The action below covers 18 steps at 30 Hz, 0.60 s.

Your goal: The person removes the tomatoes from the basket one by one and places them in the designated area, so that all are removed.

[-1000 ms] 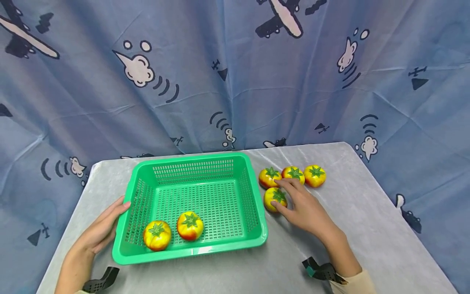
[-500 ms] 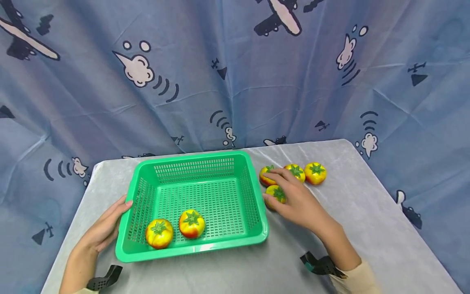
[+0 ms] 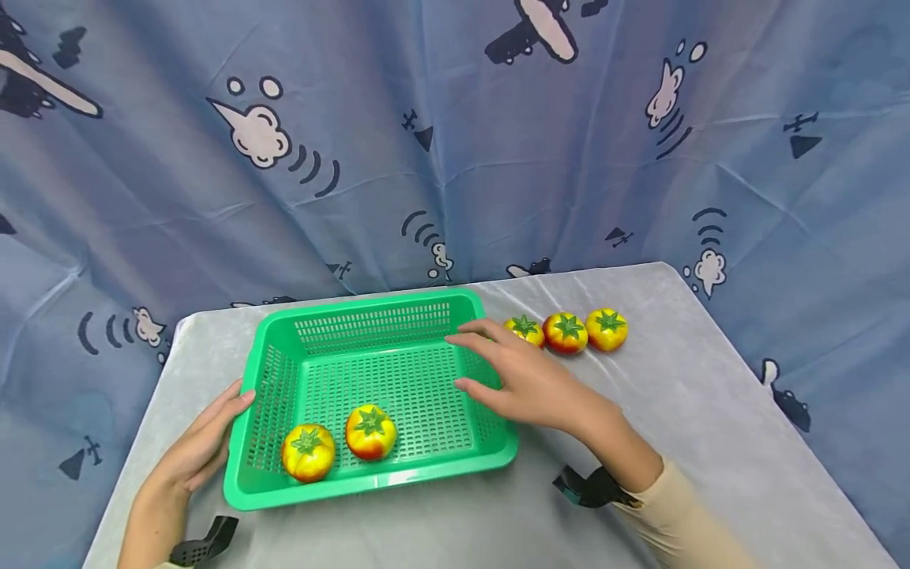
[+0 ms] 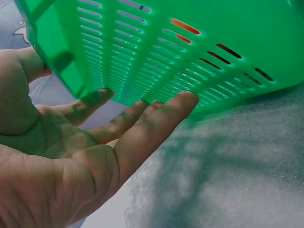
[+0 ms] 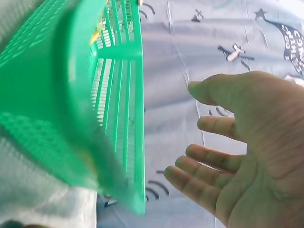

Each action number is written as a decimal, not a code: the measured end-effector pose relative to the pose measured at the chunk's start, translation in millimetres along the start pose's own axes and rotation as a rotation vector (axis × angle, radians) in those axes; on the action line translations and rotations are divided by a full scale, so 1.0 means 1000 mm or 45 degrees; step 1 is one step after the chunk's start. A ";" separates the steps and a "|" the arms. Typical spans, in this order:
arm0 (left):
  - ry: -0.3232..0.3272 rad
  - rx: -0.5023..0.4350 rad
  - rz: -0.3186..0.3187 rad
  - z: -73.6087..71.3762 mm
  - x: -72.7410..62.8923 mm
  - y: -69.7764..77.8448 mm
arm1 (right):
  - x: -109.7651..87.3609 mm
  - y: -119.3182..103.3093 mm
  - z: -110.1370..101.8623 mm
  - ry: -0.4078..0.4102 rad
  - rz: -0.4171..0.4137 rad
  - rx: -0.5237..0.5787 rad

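A green plastic basket (image 3: 370,480) with slotted walls holds two yellow-red tomatoes (image 3: 370,432) with green star-shaped tops, near its front left. My left hand (image 3: 195,446) holds the basket's left side, thumb at the rim and fingers along the outer wall, as the left wrist view shows. My right hand (image 3: 533,379) reaches over the basket's right rim, fingers spread. In the right wrist view this hand (image 5: 256,161) has nothing in its fingers. Three more tomatoes (image 3: 565,333) stand in a row behind it, the leftmost partly covered by the hand.
A grey cloth-covered table (image 3: 711,427) lies under everything, its far edge close behind the basket. Beyond it hangs a blue curtain (image 3: 370,158) with airplane prints. Each wrist wears a black camera band (image 3: 597,486).
My right hand has moved left from the tomatoes to over the basket's right rim. The front tomato beside the basket no longer shows. My left hand stays at the basket.
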<state>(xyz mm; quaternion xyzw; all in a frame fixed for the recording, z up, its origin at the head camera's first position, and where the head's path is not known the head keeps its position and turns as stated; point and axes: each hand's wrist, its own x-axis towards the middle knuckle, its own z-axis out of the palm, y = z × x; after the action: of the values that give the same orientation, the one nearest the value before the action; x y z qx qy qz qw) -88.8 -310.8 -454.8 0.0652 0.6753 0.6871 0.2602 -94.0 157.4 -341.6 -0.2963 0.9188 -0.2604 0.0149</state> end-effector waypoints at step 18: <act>-0.008 -0.037 0.029 0.007 -0.003 0.001 | 0.045 -0.039 0.011 -0.354 -0.118 -0.124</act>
<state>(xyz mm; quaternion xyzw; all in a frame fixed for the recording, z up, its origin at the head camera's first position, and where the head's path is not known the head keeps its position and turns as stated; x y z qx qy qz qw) -84.0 -305.8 -452.2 0.0713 0.6635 0.6995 0.2556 -107.9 100.7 -326.7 -0.3718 0.9048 -0.1725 0.1155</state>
